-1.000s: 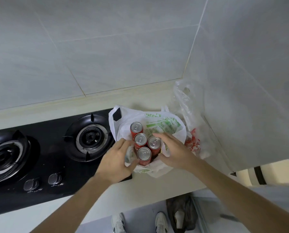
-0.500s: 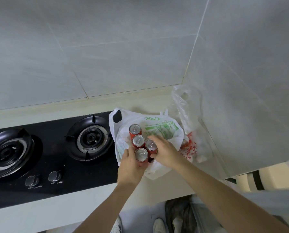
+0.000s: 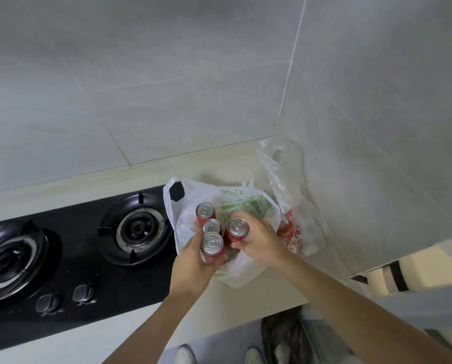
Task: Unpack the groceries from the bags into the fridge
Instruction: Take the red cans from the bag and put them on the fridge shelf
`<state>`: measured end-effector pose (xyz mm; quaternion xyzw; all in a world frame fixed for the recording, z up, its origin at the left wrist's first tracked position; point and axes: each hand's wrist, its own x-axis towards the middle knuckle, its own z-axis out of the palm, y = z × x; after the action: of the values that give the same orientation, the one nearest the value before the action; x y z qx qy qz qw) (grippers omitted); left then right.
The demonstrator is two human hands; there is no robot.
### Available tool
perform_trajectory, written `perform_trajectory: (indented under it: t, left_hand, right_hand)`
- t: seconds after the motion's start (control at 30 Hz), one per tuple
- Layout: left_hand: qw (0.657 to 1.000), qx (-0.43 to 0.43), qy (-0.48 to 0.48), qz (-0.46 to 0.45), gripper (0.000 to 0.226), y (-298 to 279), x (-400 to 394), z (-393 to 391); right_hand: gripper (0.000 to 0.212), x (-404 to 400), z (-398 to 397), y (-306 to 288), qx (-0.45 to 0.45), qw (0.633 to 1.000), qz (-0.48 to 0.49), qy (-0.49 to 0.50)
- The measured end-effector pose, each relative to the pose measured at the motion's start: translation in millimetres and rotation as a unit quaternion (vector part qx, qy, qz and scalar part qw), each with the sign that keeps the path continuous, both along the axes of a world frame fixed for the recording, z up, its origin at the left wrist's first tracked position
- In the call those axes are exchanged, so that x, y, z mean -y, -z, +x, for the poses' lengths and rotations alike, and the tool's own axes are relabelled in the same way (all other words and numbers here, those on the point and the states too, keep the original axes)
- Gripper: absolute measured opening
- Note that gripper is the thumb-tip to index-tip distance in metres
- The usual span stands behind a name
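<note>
Left hand (image 3: 193, 261) wraps its fingers round the nearest red can (image 3: 212, 246), gripping it by the side; right hand (image 3: 259, 239) curls round a second red can (image 3: 237, 229) just beside it. Both cans stand upright with silver tops facing the camera, at the mouth of a white plastic bag (image 3: 245, 269) with green print. Two further cans (image 3: 206, 214) stand upright deeper in the same bag (one partly hidden behind the gripped pair). Bag rests on a pale countertop (image 3: 272, 295), its left edge overlapping a black gas hob (image 3: 88, 271). Clear bag with red print (image 3: 290, 222) slumps in the corner against the tiled wall (image 3: 167, 88), touching the white bag.
</note>
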<state>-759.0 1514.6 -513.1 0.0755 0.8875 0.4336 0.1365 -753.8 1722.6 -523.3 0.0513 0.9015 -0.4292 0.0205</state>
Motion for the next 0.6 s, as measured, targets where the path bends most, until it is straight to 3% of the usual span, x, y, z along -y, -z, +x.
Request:
perform_trajectory:
  t: [0.3,0.6]
  left_hand:
    - [0.977,-0.080,0.159,0.121,0.042,-135.1,-10.3,-36.9]
    - [0.891,-0.139,0.377,0.210,0.043,-244.8,-70.2,-9.7]
  right_hand:
    - [0.057,-14.2,42.2,-125.9,-0.105,0.967,-0.158,0.169]
    - [0.060,-1.7,166.1,-246.3,-0.243,0.889,-0.106,0.372]
